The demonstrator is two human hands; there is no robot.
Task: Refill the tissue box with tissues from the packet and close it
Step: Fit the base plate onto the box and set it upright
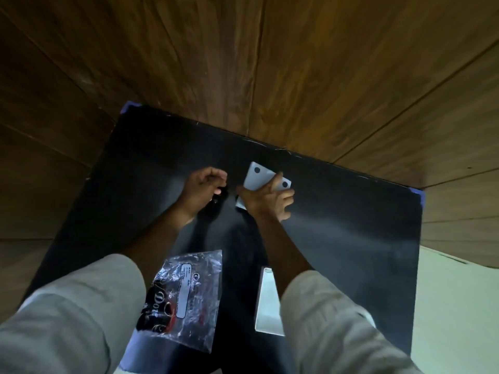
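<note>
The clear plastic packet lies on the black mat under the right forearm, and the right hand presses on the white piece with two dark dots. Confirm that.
One detail is wrong. The head view shows the clear plastic packet on the black mat beside the left forearm, not under the right one. The right hand does rest on the white piece with two dark dots.
</note>
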